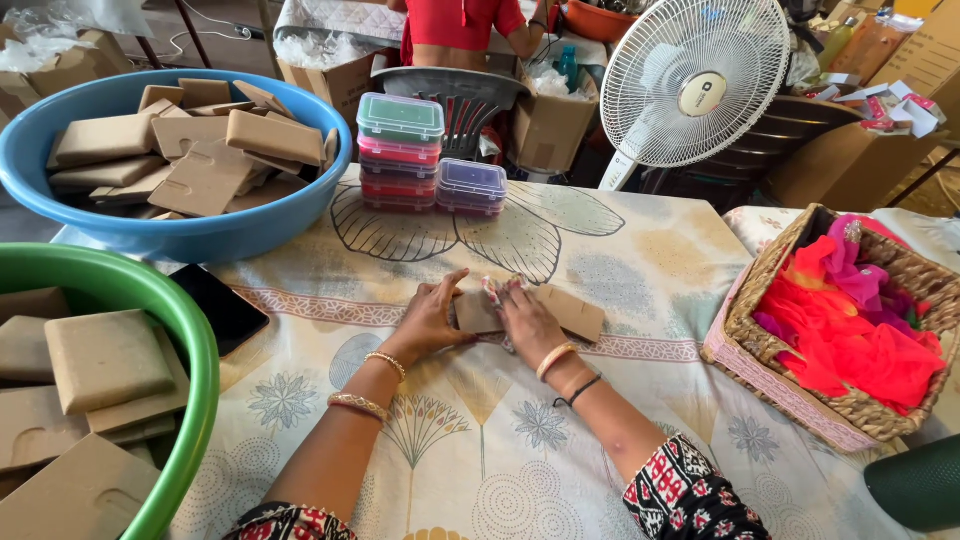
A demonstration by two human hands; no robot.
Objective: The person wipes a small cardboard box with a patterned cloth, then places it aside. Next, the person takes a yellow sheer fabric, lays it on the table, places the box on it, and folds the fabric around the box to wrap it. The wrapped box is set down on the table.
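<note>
From the head camera, two hands work at the middle of a cloth-covered table (pixel 600 440) printed with flowers and a large butterfly. One flat brown cardboard piece (pixel 560 310) lies there under both of them. The left hand (pixel 432 318) rests on its near left corner, fingers spread flat. The right hand (pixel 528 322) lies on top, fingers curled narrow around a small pink-and-white item (pixel 492 291) pressed to the card. Two tubs hold more brown cardboard pieces: a blue one (pixel 170 235) at the far left, a green one (pixel 190 380) at the near left. A dark phone (pixel 218 308) lies between them. Four lidded plastic boxes (pixel 400 150) are stacked behind, two more (pixel 471 187) beside them. One wicker basket (pixel 790 380) of bright pink and orange cloth sits right. One white fan (pixel 695 80) and cardboard cartons crowd the room behind.
</note>
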